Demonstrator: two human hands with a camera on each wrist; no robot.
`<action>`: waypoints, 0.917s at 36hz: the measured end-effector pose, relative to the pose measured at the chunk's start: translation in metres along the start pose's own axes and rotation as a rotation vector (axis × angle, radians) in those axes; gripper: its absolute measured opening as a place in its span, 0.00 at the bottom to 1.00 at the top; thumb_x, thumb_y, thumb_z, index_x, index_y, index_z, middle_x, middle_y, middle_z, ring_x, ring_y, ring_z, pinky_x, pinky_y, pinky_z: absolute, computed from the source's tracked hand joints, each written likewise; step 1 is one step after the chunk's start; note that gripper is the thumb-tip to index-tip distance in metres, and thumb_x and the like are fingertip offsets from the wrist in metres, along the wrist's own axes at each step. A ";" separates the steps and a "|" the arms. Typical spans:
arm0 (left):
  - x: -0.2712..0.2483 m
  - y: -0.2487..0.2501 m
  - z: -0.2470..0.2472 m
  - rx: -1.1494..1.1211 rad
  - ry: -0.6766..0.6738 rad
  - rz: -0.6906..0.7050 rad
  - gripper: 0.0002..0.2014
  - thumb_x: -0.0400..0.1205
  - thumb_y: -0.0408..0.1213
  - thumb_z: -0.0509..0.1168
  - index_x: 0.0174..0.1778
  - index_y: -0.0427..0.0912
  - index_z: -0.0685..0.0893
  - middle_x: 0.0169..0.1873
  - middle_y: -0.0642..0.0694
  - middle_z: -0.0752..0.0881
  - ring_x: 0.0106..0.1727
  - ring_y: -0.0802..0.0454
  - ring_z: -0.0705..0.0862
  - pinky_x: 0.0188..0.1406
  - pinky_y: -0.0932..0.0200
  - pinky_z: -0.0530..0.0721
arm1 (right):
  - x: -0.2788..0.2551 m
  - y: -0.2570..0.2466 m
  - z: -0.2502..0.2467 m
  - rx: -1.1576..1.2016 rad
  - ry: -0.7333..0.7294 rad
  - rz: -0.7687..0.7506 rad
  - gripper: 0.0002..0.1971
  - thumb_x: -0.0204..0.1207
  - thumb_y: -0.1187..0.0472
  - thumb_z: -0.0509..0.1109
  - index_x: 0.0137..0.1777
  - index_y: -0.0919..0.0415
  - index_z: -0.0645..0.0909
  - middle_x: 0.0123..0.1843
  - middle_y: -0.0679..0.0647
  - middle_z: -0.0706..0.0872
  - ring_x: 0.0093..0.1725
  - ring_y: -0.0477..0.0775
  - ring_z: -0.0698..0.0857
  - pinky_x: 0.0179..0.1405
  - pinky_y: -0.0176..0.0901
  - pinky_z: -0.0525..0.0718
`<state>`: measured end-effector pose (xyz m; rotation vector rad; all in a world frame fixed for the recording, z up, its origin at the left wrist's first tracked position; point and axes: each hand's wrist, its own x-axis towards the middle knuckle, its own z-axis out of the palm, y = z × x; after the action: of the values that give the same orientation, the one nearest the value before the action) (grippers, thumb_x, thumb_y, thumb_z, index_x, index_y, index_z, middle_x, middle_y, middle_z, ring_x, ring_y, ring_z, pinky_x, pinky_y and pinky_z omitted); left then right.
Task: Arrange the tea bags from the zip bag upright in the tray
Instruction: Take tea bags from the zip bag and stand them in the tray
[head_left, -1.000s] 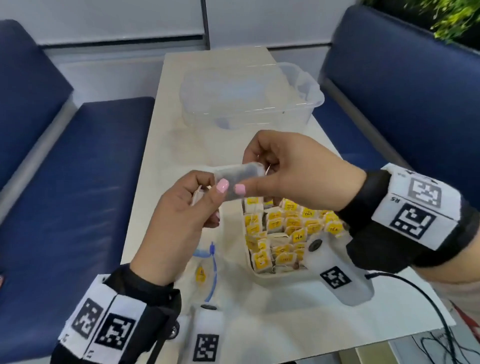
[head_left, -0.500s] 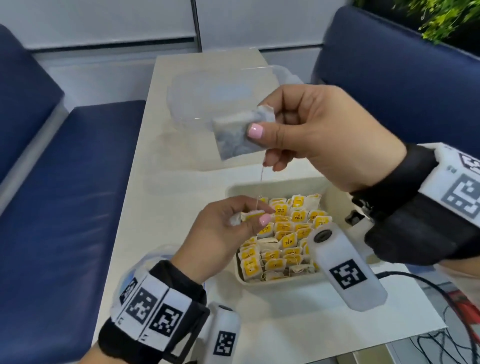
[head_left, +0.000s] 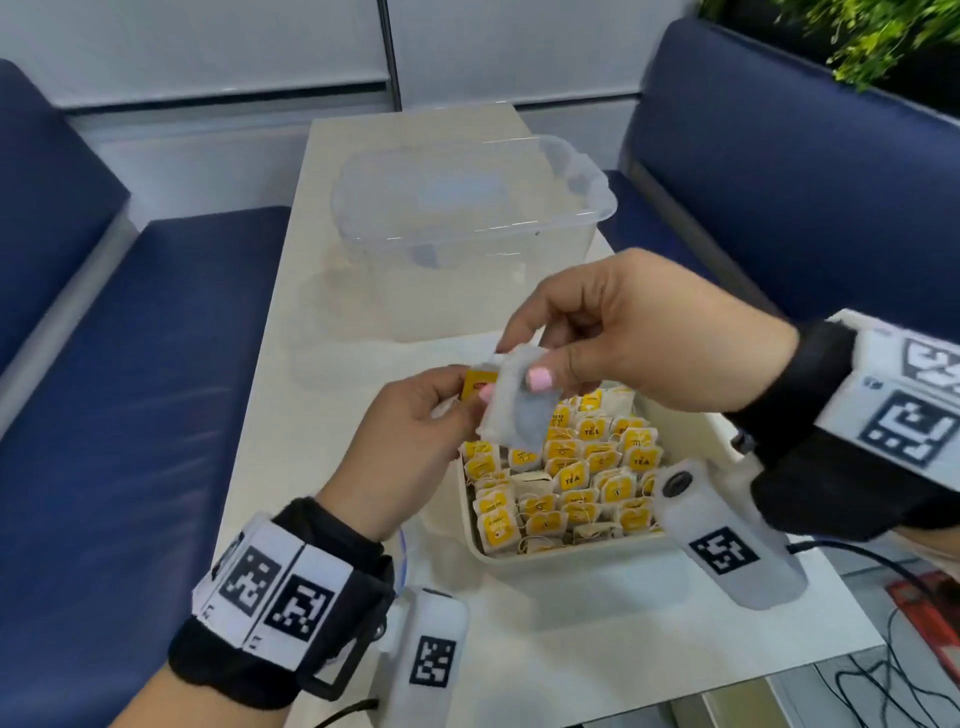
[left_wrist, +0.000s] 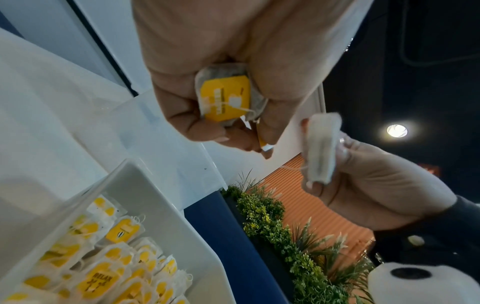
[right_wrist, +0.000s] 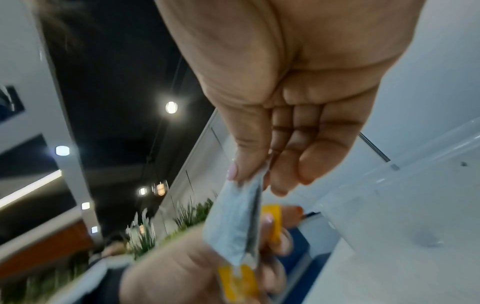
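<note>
Above the far left corner of the white tray, my right hand pinches a white tea bag by its top edge between thumb and forefinger. My left hand pinches that bag's yellow tag right beside it. The left wrist view shows a second tea bag with a yellow tag tucked into my left palm, and the pinched tea bag in my right hand. Several tea bags with yellow tags stand upright in the tray. My left wrist hides most of the zip bag.
An empty clear plastic tub stands on the table behind the tray. Blue benches run along both sides of the narrow table. Cables and a red object lie past the near right corner.
My right hand has come down with the tea bag from its raised position. My left hand has lifted from the tray's edge with the tag, so the hands now meet.
</note>
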<state>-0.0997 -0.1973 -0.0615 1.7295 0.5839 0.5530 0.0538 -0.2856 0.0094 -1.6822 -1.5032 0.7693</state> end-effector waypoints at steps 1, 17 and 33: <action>0.001 0.001 -0.001 0.025 -0.005 0.019 0.11 0.81 0.33 0.63 0.42 0.55 0.86 0.29 0.65 0.86 0.29 0.70 0.80 0.29 0.76 0.74 | 0.001 0.004 0.002 -0.054 0.010 0.017 0.11 0.66 0.64 0.79 0.45 0.53 0.84 0.33 0.57 0.89 0.29 0.52 0.85 0.34 0.39 0.86; 0.008 -0.004 0.001 0.430 0.003 0.153 0.08 0.73 0.41 0.72 0.37 0.56 0.78 0.33 0.60 0.82 0.35 0.60 0.78 0.33 0.67 0.72 | 0.009 0.030 0.012 -0.435 -0.011 -0.003 0.07 0.70 0.52 0.76 0.35 0.43 0.80 0.29 0.39 0.81 0.34 0.32 0.79 0.34 0.22 0.75; 0.024 -0.026 -0.015 0.744 -0.315 0.069 0.08 0.74 0.44 0.72 0.42 0.62 0.79 0.42 0.66 0.83 0.48 0.67 0.79 0.53 0.61 0.77 | 0.014 0.072 0.009 -0.600 -0.222 0.130 0.09 0.70 0.47 0.72 0.31 0.42 0.77 0.26 0.36 0.80 0.33 0.31 0.78 0.31 0.23 0.71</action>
<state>-0.0937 -0.1655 -0.0823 2.4845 0.5363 0.0875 0.0872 -0.2731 -0.0550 -2.2052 -1.9259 0.6200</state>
